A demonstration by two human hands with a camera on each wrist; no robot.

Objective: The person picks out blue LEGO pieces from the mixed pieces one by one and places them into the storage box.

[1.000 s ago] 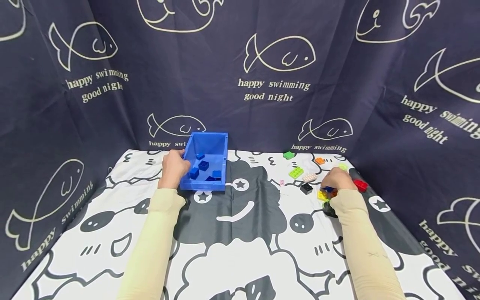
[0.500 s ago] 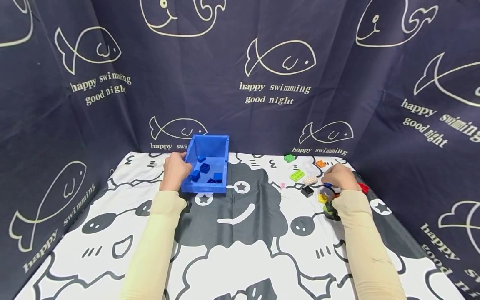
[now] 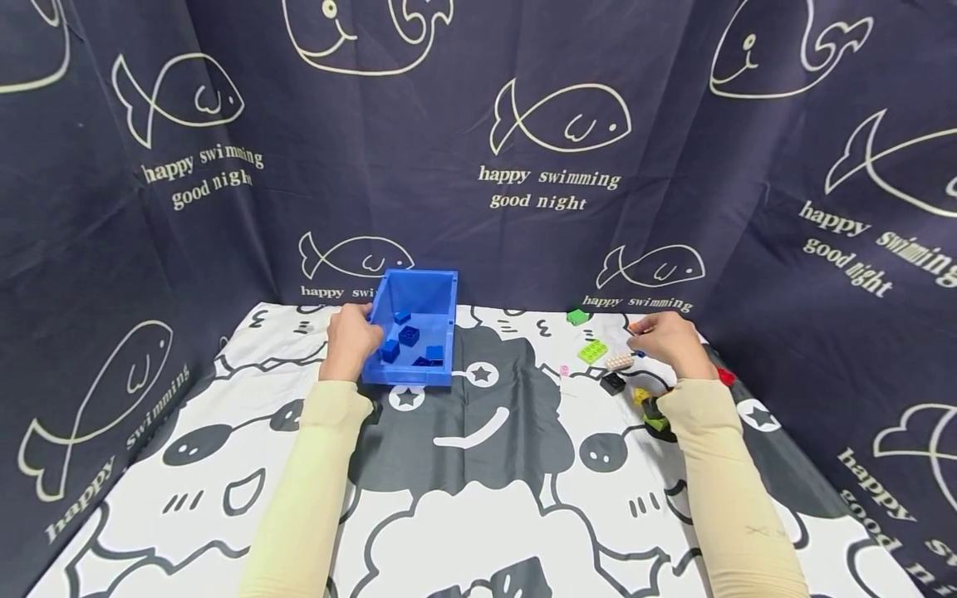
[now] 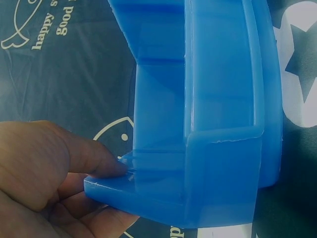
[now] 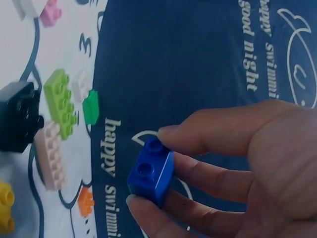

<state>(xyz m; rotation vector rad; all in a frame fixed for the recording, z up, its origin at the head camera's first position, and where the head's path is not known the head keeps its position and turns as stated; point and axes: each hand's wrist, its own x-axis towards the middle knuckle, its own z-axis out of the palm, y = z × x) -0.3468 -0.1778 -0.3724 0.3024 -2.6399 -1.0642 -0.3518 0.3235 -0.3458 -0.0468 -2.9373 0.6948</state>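
My left hand (image 3: 350, 342) grips the left wall of a blue plastic bin (image 3: 407, 375) at the table's back left. In the left wrist view, thumb and fingers pinch the bin's edge (image 4: 133, 196). Several blue toy bricks (image 3: 409, 335) lie inside. Over at the right, my right hand (image 3: 671, 342) holds a blue two-stud brick (image 5: 151, 171) between its fingers and thumb, studs showing. Near that hand lie a pale pink brick (image 3: 619, 362), a lime brick (image 3: 593, 351), a black brick (image 3: 613, 382) and a yellow brick (image 3: 641, 396).
Behind them are a green brick (image 3: 577, 316) and an orange brick (image 3: 636, 327). A small pink brick (image 3: 564, 370) lies nearer the middle; a red brick (image 3: 726, 376) shows past the right wrist. A dark fish-print curtain (image 3: 553, 241) encloses the patterned tablecloth (image 3: 478, 515).
My right hand has picked up the blue brick from among the others and moved slightly up and left. The left hand keeps its grip on the bin; the head view shifted slightly.
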